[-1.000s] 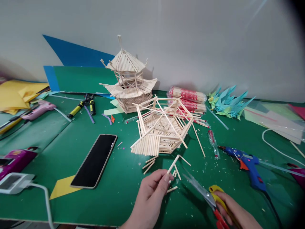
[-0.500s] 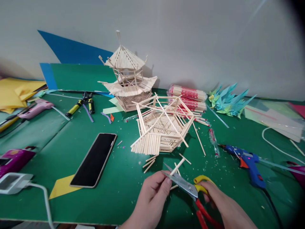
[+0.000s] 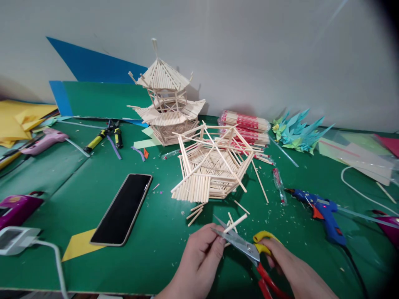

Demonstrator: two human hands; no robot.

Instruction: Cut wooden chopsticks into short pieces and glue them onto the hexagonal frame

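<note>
My left hand (image 3: 199, 255) pinches a short wooden stick (image 3: 236, 223) near its lower end. My right hand (image 3: 291, 268) grips red and yellow scissors (image 3: 249, 249), whose blades meet the stick close to my left fingertips. Just beyond lies a hexagonal stick frame (image 3: 210, 166) on the green table (image 3: 146, 257). A finished stick pagoda (image 3: 165, 106) stands behind the frame by the wall. Several cut stick pieces (image 3: 195, 212) are scattered between the frame and my hands.
A black phone (image 3: 123, 209) lies to the left. A blue glue gun (image 3: 326, 214) rests at right. Wrapped chopstick packs (image 3: 246, 128) and teal origami (image 3: 297, 133) sit at the back. Pliers (image 3: 104, 137), a pink glue gun (image 3: 46, 140) and yellow paper (image 3: 18, 120) lie at left.
My right hand brought the scissors up from the lower right to the stick held in my left hand. The stick has tilted flatter, its free end swinging right.
</note>
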